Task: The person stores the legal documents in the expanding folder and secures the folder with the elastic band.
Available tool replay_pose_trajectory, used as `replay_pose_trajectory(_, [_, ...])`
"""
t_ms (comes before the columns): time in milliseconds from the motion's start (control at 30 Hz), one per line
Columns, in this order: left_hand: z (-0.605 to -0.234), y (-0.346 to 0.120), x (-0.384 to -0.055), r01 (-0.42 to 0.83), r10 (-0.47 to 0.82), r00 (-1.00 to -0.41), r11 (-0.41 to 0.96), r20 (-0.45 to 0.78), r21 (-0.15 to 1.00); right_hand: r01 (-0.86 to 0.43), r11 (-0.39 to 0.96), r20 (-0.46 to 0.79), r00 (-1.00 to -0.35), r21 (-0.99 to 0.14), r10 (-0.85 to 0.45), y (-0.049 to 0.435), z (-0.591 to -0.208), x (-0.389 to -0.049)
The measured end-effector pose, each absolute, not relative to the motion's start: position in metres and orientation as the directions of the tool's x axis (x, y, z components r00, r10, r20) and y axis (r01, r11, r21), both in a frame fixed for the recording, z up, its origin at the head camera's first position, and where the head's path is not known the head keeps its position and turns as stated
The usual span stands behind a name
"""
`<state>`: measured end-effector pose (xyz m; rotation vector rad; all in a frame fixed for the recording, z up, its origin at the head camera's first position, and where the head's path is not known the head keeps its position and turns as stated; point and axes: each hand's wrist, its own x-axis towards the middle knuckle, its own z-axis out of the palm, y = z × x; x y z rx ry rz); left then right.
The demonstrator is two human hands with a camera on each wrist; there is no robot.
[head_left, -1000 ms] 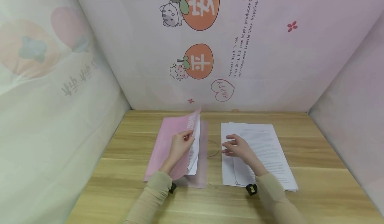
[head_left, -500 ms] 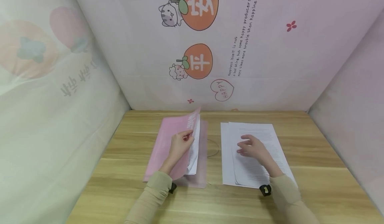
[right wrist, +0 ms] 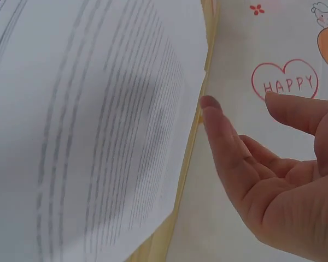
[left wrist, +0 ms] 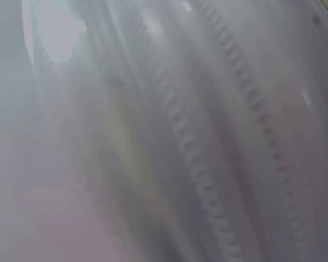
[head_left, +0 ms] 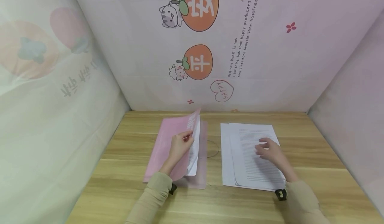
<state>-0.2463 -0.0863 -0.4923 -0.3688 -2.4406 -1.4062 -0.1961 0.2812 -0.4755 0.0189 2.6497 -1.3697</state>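
My left hand [head_left: 180,145] pinches the raised edge of the cover of a pink plastic folder [head_left: 160,147], lifting it partway. Printed sheets [head_left: 195,150] show inside, under the cover. The left wrist view is filled by a blurred, pale, shiny surface with ridged lines. To the right, a stack of printed papers [head_left: 246,157] lies flat on the table, its sheets slightly out of line. My right hand [head_left: 271,150] hovers over the right part of this stack. In the right wrist view its thumb and fingers are apart and hold nothing, with the printed page [right wrist: 109,131] beside them.
A thin curved loop [head_left: 216,149], perhaps an elastic cord, sticks out from the folder's right side toward the papers. The wooden table [head_left: 222,204] ends at a printed cloth wall [head_left: 258,90] at the back, with cloth walls on both sides.
My right hand has moved right across the papers, from near the stack's left edge to its right part. My left hand and the folder have stayed put.
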Motion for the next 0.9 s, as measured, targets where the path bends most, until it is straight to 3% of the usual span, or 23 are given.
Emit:
replay_pose_trajectory(433, [-0.493,-0.086,-0.245,0.347,0.055,-0.929,0.481,0.367,0.805,0.044,0.798,-0.075,-0.997,-0.601,-0.001,0.310,-0.485,-0.190])
replay_pose_trajectory(900, [-0.492,-0.086,-0.245,0.355,0.066,-0.927,0.471,0.370,0.808,0.192,0.904,-0.156,-0.978,-0.383,0.141,0.328,-0.488,-0.187])
